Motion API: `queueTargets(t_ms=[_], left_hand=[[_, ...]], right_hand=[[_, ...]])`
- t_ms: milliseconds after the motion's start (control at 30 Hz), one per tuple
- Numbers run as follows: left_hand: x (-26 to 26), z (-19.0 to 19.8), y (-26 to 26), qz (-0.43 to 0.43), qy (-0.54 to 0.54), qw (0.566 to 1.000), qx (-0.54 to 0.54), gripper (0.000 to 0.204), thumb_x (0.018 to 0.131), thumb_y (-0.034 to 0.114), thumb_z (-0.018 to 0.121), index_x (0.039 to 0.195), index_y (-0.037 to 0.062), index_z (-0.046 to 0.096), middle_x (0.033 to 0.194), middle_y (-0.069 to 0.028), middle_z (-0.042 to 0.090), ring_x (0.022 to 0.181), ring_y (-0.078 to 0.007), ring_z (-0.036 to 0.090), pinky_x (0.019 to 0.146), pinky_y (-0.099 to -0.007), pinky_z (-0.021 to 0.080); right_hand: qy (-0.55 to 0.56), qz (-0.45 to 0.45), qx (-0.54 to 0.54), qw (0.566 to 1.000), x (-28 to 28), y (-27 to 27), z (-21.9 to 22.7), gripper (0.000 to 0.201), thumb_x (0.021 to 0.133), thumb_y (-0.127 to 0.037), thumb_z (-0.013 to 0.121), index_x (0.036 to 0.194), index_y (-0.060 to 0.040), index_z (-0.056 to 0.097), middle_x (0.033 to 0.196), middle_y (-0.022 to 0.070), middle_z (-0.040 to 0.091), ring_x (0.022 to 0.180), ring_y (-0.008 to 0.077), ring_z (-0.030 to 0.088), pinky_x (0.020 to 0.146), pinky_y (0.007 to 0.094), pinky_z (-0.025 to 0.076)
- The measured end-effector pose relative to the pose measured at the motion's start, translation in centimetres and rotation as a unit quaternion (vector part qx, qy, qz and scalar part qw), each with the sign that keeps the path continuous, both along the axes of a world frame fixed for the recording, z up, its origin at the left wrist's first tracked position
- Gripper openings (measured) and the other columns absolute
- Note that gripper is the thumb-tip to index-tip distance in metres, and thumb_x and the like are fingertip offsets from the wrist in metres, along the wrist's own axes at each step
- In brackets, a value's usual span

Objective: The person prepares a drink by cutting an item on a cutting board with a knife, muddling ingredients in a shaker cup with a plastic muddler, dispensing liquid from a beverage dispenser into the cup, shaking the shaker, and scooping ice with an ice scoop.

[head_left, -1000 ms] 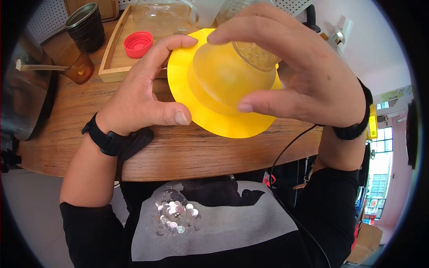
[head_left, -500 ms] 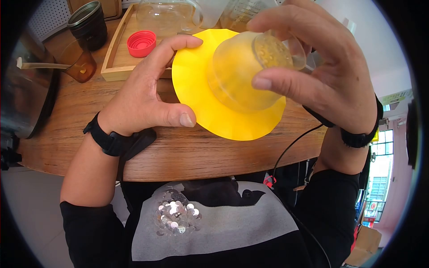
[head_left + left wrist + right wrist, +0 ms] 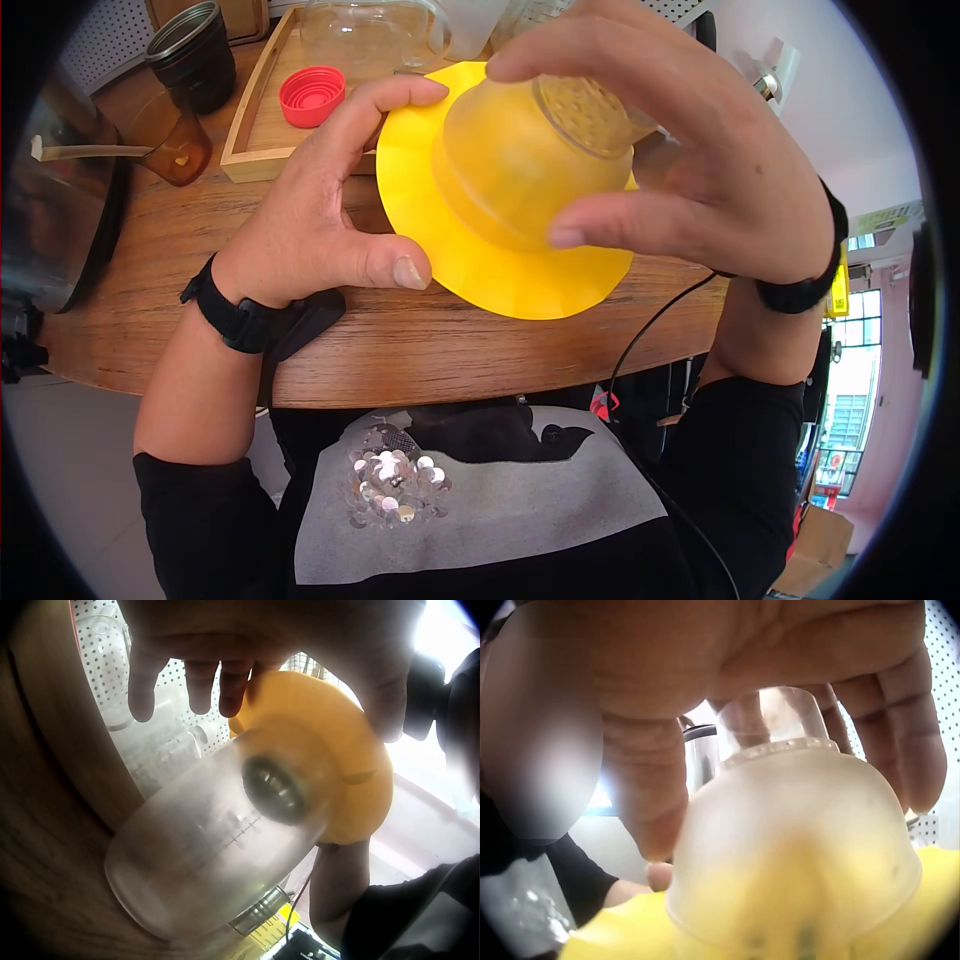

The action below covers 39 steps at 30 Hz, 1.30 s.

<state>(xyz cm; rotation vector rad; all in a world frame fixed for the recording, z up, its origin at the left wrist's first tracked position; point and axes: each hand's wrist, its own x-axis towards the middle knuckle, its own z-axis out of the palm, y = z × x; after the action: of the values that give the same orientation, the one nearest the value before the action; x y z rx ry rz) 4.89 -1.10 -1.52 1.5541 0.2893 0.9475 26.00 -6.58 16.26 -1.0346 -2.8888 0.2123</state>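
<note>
A frosted, clear dome-shaped cover (image 3: 500, 170) with a dimpled top sits over a wide yellow brim (image 3: 520, 285). Below the brim, the left wrist view shows a translucent jar (image 3: 202, 847) with scale marks, tilted in that view. My right hand (image 3: 690, 160) spans the dome from above, thumb on its near side and fingers on its far side. At the brim's left edge is my left hand (image 3: 320, 210), thumb and index finger spread with their tips at the rim. Its other fingers (image 3: 199, 686) hang straight and apart from the jar.
Behind stands a wooden tray (image 3: 240, 140) with a red ringed cap (image 3: 312, 96) and a glass jug (image 3: 365, 40). To the left are a black ribbed cup (image 3: 190, 60), an amber cup (image 3: 180, 155) with a pale handle, and a dark appliance (image 3: 55, 220). A black cable (image 3: 650, 330) crosses the right side.
My right hand and the dome swung right and upward, then came back left and down to near where they were. The yellow brim shifted slightly with them. My left hand hardly moved.
</note>
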Motion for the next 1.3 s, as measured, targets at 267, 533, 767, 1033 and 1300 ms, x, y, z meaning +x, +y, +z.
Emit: queueTargets(t_ms=[267,533,767,1033,1300], left_hand=[[-0.2,-0.1,0.2,-0.002,0.02,1.0,0.01,0.103,0.056,0.055,0.085,0.136,0.0102,0.039,0.131,-0.0126,0.047,0.124,-0.0264,0.045,0.106,-0.0383,0.035],[-0.1,-0.1,0.4,0.013,0.033,0.998,0.049,0.102,0.057,0.058,0.083,0.136,0.0099,0.04,0.133,-0.0128,0.047,0.125,-0.0276,0.044,0.106,-0.0388,0.034],[-0.2,0.0,0.1,0.007,0.023,1.0,0.02,0.102,0.057,0.057,0.084,0.136,0.0107,0.04,0.134,-0.0131,0.046,0.125,-0.0281,0.044,0.107,-0.0395,0.034],[-0.3,0.3,0.1,0.011,0.058,0.998,0.019,0.115,0.051,0.063,0.085,0.14,0.0107,0.034,0.134,-0.01,0.046,0.127,-0.0234,0.045,0.106,-0.0349,0.035],[-0.1,0.0,-0.1,-0.006,0.009,1.0,0.003,0.101,0.057,0.052,0.086,0.136,0.0104,0.038,0.131,-0.0112,0.046,0.123,-0.0256,0.045,0.105,-0.038,0.036]], right_hand=[[-0.029,-0.147,0.116,0.982,-2.3,-1.1,-1.1,0.066,0.075,-0.047,0.076,0.112,0.0033,0.055,0.086,0.0139,0.056,0.079,0.0268,0.06,0.067,0.0325,0.05],[-0.042,-0.003,-0.097,0.994,0.2,0.4,-0.1,0.071,0.075,-0.03,0.079,0.128,0.0041,0.046,0.112,0.0171,0.051,0.105,0.03,0.053,0.088,0.0348,0.045],[-0.101,-0.125,0.061,0.985,-2.6,-1.7,0.5,0.079,0.07,-0.04,0.082,0.125,0.0054,0.047,0.097,0.0172,0.056,0.089,0.0291,0.058,0.08,0.0344,0.049],[0.086,-0.213,0.172,0.958,-3.9,-2.1,-2.6,0.082,0.073,-0.041,0.08,0.128,0.0081,0.043,0.098,0.0154,0.061,0.086,0.0205,0.062,0.077,0.0268,0.05],[0.243,-0.326,0.029,0.913,-3.5,-2.2,-2.6,0.076,0.079,-0.035,0.076,0.13,0.0091,0.04,0.1,0.0144,0.062,0.086,0.0173,0.062,0.077,0.0245,0.05]])
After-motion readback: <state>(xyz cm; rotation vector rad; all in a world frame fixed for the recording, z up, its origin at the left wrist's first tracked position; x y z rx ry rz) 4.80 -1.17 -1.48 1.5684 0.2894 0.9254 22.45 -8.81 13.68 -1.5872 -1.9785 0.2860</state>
